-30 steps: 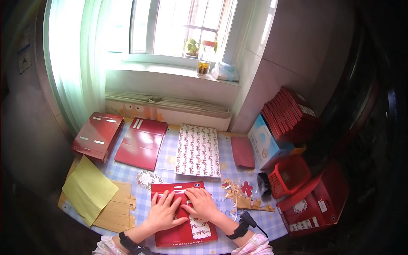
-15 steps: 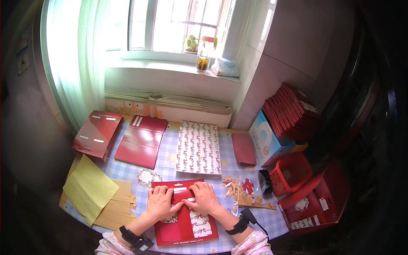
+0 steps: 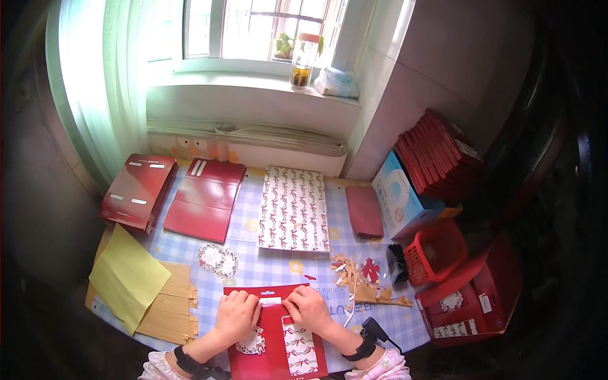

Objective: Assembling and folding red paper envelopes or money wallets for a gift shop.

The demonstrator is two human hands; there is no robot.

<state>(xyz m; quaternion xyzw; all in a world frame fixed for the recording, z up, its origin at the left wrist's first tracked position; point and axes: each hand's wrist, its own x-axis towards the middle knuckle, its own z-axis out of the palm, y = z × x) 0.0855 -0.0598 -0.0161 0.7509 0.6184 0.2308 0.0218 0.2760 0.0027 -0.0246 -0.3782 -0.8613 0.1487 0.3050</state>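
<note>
A flat red package (image 3: 274,345) is lying on the table (image 3: 249,209) by the middle of its near edge, with a floral cutout (image 3: 252,342) on its left half and a patterned strip (image 3: 301,349) on its right. The left hand (image 3: 237,315) is resting on its upper left part with the fingers curled in, and the right hand (image 3: 310,310) is bending its fingers against the upper right; a small white label (image 3: 271,301) is showing between them (whether either hand is actually pinching anything, I cannot tell). Beyond the package, toward the left, round floral pieces (image 3: 217,260) are overlapping. Brown scraps (image 3: 345,271) are lying scattered to the right, near a red basket (image 3: 420,259) that is standing by the right edge. A patterned white sheet (image 3: 293,209) is lying toward the middle of the far edge, with a folded red sheet (image 3: 204,201) to its left. Red folders (image 3: 138,190) are filling the far left corner, while a yellow sheet (image 3: 128,278) is overlapping brown cardboard (image 3: 168,311) along the left edge. At the far right corner, a blue box (image 3: 402,199) is standing.
</note>
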